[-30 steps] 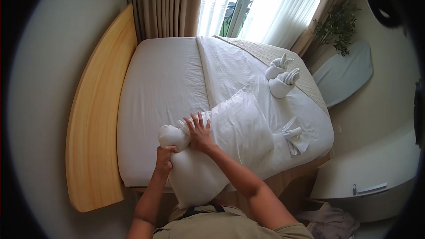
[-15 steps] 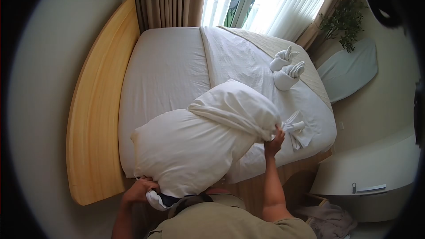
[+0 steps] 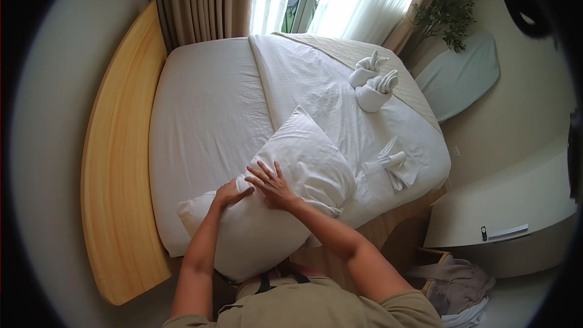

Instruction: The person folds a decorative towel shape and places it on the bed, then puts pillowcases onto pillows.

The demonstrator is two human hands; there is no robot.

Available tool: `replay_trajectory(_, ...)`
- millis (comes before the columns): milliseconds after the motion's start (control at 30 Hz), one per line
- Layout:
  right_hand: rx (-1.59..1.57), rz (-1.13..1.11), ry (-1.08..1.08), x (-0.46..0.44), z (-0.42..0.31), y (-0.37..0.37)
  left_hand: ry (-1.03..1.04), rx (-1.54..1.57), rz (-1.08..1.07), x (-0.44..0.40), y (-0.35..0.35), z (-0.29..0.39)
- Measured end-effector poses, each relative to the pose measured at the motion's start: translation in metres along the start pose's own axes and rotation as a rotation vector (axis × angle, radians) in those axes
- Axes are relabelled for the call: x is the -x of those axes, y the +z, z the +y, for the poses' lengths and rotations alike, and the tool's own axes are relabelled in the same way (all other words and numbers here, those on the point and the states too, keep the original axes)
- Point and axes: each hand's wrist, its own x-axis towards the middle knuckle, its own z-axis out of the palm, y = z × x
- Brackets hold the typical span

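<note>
A plump white pillow (image 3: 261, 243) lies across the near side of the bed, close to my body. Its far part (image 3: 310, 152) rises to a pointed corner, with a deep crease between the two parts. My right hand (image 3: 273, 189) rests on top by the crease, fingers spread and holding nothing. Just left of it, my left hand (image 3: 232, 194) presses on the pillow with its thumb apart; some of its fingertips sink out of sight. A white rolled towel (image 3: 388, 163) with a fanned cloth lies right of the pillow.
The bed (image 3: 200, 103) has a wooden headboard (image 3: 121, 164) at left. Folded towel figures (image 3: 375, 92) stand near its foot. An ironing board (image 3: 464, 79) leans at the right wall, above a white cabinet (image 3: 498, 212). Crumpled cloths (image 3: 458, 285) lie at lower right.
Both hands have left the pillow's ends and come together on its middle. The far part now shows a pointed corner, and its loose gathered fabric is smoother. The view has shifted slightly.
</note>
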Motion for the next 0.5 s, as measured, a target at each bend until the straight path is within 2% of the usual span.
replay_trajectory(67,0.204,-0.032,-0.033,-0.025,0.046,-0.006,-0.066,0.092,-0.139,0.065,-0.032,0.088)
replay_trajectory(133,0.313,-0.203,0.048,-0.041,0.083,-0.029,0.009,0.027,-0.028,0.106,-0.011,0.12)
replay_trajectory(200,0.287,-0.213,0.115,-0.04,0.117,-0.037,0.112,-0.021,0.071,0.142,0.006,0.157)
replay_trajectory(267,0.132,-0.212,0.534,-0.036,0.138,-0.055,0.175,-0.018,0.076,0.171,0.001,0.173)
replay_trajectory(333,0.195,0.086,0.785,-0.021,0.167,-0.071,0.225,0.001,0.1,0.193,-0.02,0.195)
replay_trajectory(400,0.159,0.389,0.888,0.011,0.203,-0.082,0.135,0.259,-0.016,0.22,-0.049,0.214)
replay_trajectory(467,0.007,0.528,1.033,0.045,0.223,-0.104,0.187,0.268,-0.031,0.235,-0.065,0.219)
replay_trajectory(500,0.058,0.555,1.13,0.065,0.231,-0.111,0.236,0.289,-0.023,0.24,-0.076,0.224)
